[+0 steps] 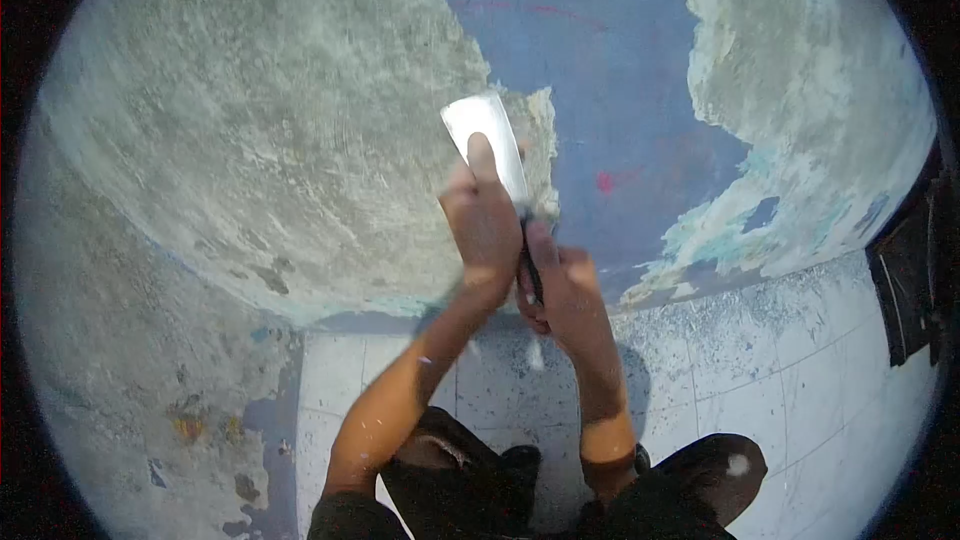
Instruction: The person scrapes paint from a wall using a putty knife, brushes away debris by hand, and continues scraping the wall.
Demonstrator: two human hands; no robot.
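Note:
A scraper with a broad, shiny metal blade [507,145] and a dark handle [533,275] is held up against the wall, tilted so its tip points up and slightly left. My left hand [482,215] is closed on the blade, its thumb pressed flat along the metal. Lower down and to the right, my right hand [562,285] wraps round the handle. Beside the blade runs a ragged edge of peeling paint [545,140], where bare grey plaster [300,90] meets blue paint [620,90].
Another stripped patch [810,60] lies right of the blue strip. Paint flakes [720,325] are scattered over the white tiled floor [800,390] along the wall's foot. My bent knees [720,480] are below. A dark object [905,270] stands at the right edge.

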